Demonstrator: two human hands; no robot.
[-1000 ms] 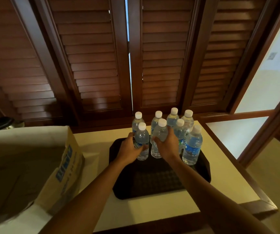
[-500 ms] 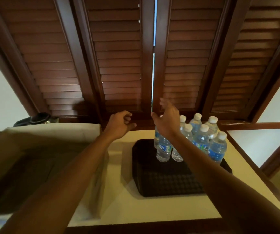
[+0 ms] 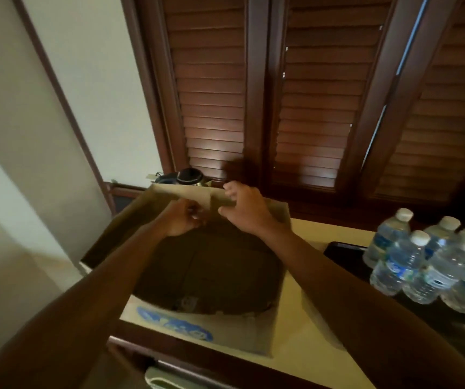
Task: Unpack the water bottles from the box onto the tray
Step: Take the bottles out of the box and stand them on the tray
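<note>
While the hands were at the water bottles (image 3: 433, 265) a second ago, both have now moved over the cardboard box (image 3: 197, 276) at 9 o'clock. Left hand (image 3: 182, 220) looks curled, but I cannot tell if it holds anything. Right hand (image 3: 244, 210) pinches the far flap (image 3: 194, 193). At 3 o'clock, bottles stand on the black tray (image 3: 340, 249). No bottles show inside the box; unpacking seems nearly done.

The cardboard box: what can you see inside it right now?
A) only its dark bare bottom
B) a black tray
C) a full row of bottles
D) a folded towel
A: the cardboard box shows only a dark bare floor, while the water bottles stand on the black tray to its right.
</note>
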